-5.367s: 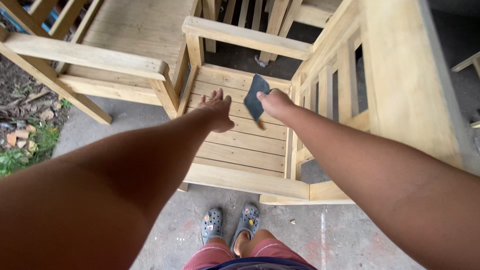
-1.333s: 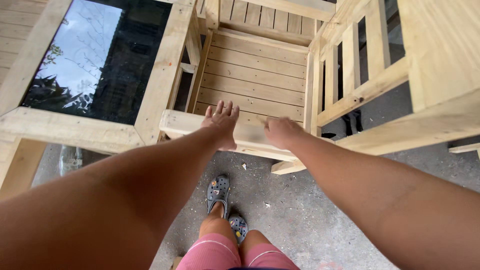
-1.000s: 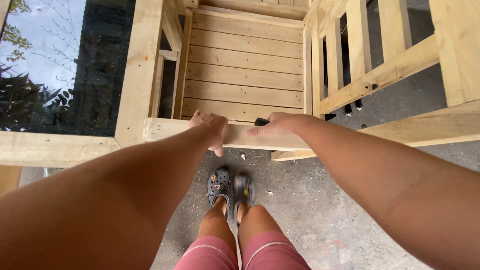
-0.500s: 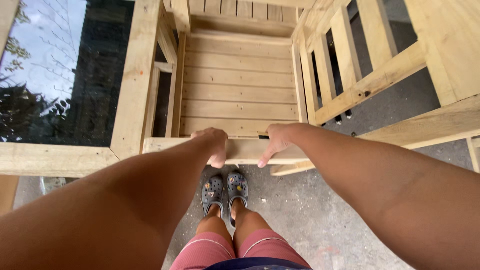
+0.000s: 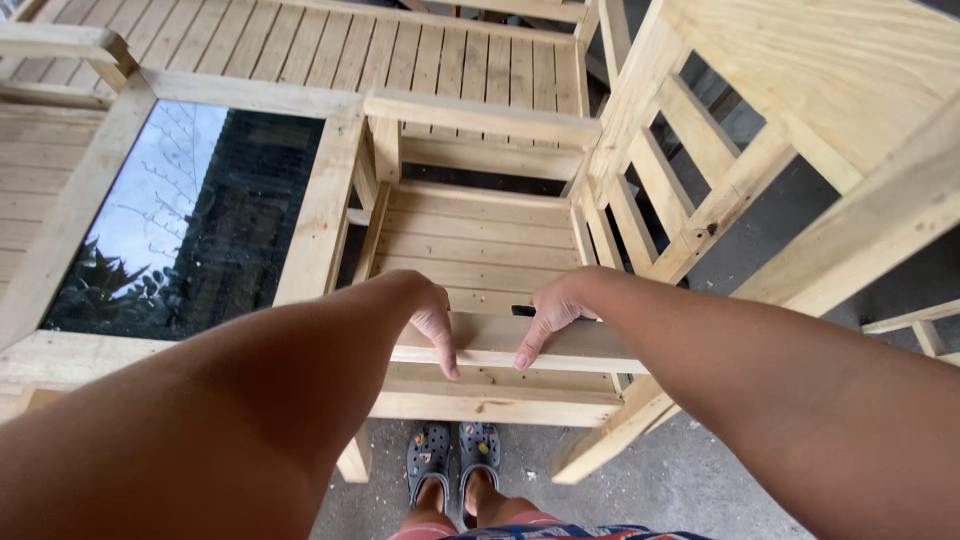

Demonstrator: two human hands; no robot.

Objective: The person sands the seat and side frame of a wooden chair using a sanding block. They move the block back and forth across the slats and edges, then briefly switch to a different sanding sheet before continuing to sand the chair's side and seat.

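Both of my hands rest on the front rail of an unpainted wooden chair. My left hand lies on top of the rail with its fingers hooked down over the near edge. Just to its right, my right hand presses a dark sanding sheet against the rail's top. Only a small dark corner of the sheet shows under the fingers. Beyond the rail lies the slatted chair seat.
A wooden table frame with a dark reflective glass top stands at the left. The chair's slatted side rises on the right, more slatted furniture lies behind. My feet in grey clogs stand on the concrete floor.
My hands have come off the chair seat onto the front rail and stay there. The view has tilted up, and the right hand has shifted slightly along the rail.
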